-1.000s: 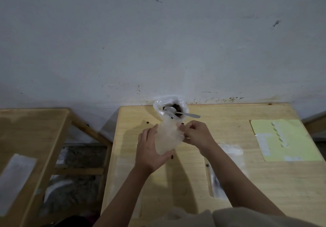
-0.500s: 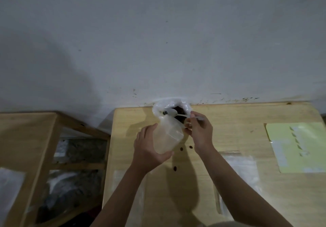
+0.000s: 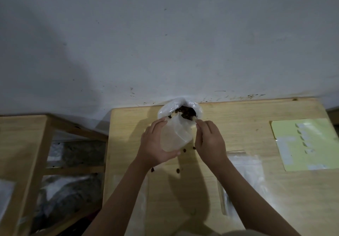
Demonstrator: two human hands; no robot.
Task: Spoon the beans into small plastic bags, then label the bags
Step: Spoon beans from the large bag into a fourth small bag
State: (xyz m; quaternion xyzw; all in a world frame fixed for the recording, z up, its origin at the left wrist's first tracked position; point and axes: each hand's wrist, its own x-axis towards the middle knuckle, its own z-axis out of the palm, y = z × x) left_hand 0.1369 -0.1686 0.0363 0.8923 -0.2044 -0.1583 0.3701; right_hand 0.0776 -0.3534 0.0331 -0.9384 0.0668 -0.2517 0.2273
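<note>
filling looks barely begun: left hand (image 3: 154,144) cups a small bag (image 3: 175,136), seemingly empty, right hand (image 3: 209,140) fingers pinching its rim just near the beans (image 3: 185,111); labels (image 3: 302,140) lie untouched far right.

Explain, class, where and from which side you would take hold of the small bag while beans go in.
Cup the small bag round its lower body from the left, as the left hand does. It is limp and tilted, mouth toward the bean sack, so support underneath keeps it open.
</note>
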